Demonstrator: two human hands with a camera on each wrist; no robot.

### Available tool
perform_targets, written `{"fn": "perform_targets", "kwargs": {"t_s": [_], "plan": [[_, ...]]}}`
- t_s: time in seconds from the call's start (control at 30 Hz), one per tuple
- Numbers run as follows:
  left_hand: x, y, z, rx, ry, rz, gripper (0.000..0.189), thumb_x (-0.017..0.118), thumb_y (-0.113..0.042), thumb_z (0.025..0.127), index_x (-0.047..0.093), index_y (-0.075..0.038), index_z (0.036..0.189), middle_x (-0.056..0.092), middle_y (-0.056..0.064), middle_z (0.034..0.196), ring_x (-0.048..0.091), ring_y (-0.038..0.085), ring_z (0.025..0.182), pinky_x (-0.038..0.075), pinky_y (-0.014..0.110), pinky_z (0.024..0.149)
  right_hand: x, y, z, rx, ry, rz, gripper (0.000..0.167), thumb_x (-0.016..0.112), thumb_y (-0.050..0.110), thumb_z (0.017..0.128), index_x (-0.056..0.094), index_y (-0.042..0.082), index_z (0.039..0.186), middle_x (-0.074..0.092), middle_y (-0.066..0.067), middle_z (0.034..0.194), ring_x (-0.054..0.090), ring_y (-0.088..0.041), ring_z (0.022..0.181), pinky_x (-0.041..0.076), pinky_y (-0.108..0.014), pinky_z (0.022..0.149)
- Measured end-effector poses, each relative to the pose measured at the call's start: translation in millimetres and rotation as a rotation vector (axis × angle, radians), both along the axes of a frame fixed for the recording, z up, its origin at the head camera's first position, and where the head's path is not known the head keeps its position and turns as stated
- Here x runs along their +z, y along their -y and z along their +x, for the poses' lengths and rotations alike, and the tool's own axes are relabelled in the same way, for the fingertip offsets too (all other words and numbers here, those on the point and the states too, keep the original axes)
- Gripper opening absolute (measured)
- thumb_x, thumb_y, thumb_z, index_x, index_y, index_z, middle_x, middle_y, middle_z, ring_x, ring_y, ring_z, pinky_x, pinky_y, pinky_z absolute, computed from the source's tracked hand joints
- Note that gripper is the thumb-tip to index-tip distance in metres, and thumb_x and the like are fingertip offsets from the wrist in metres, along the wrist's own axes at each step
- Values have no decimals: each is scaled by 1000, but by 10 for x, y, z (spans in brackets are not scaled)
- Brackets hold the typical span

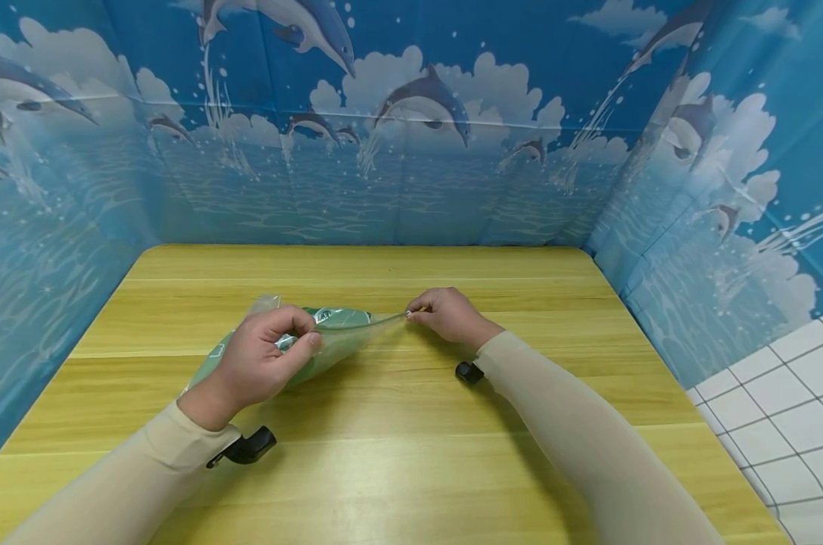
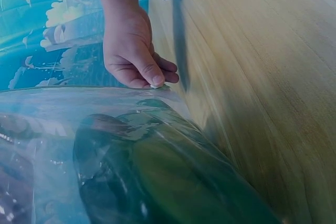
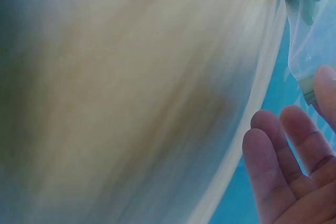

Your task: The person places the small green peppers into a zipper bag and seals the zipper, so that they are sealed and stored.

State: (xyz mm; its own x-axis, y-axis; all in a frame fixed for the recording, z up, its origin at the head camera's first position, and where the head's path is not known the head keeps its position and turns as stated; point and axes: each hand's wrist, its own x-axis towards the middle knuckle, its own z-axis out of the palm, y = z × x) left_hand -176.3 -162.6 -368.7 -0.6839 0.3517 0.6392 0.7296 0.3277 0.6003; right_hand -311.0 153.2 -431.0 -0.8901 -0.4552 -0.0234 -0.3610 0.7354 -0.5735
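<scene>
A clear plastic bag [image 1: 336,347] with green printed packaging [image 1: 341,316] inside it is stretched between the two hands. The left hand [image 1: 264,352] holds the bag's top edge between thumb and index finger, left of the table's middle. At the right end of that edge, the right hand [image 1: 448,314] pinches the corner; a small white bit shows at its fingertips. The left wrist view shows the same right hand [image 2: 131,51] at the corner, with the bag [image 2: 173,166] filling the foreground. In the right wrist view, the right hand's fingers [image 3: 262,156] appear close up, below the bag corner [image 3: 302,61].
A wooden table [image 1: 397,469] lies under the hands. Blue dolphin-printed curtains [image 1: 397,189] stand along its back and sides. White tiles [image 1: 793,409] show at the right. A black wrist device [image 1: 247,445] hangs below the left cuff, another [image 1: 469,372] below the right.
</scene>
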Motion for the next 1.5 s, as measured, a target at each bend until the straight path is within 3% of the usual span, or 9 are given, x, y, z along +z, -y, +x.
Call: {"fn": "perform_targets", "kwargs": {"t_s": [0.33,0.6,1.1,1.5], "plan": [[-21,-20,-8,1,3,5,29,65,10,94,63,-18,86,55,-9,73,44,6,61,42,32,59,14,13,-16,-2,-9,9,20,69,28,104,81,21,118,78,1,119,70,-13,98,59,-32,79],[-85,-58,-34,-15,-3,20,27,64,10,94,63,-17,87,57,-7,75,50,6,66,44,30,62,25,13,-9,-13,-14,28,25,66,29,106,79,20,125,77,0,123,72,-17,109,60,-37,88],[-129,-98,-32,-37,-10,12,28,65,11,93,61,-16,87,55,-6,76,48,7,67,43,29,63,5,14,-57,-1,-32,55,27,65,29,106,77,18,128,77,0,124,71,-19,112,60,-40,93],[-227,-166,-74,-68,12,-28,24,65,9,94,62,-14,88,62,-6,81,62,6,78,56,27,74,0,-30,-86,-4,-33,104,37,54,20,111,64,12,146,68,-7,143,65,-26,133,54,-46,110]]}}
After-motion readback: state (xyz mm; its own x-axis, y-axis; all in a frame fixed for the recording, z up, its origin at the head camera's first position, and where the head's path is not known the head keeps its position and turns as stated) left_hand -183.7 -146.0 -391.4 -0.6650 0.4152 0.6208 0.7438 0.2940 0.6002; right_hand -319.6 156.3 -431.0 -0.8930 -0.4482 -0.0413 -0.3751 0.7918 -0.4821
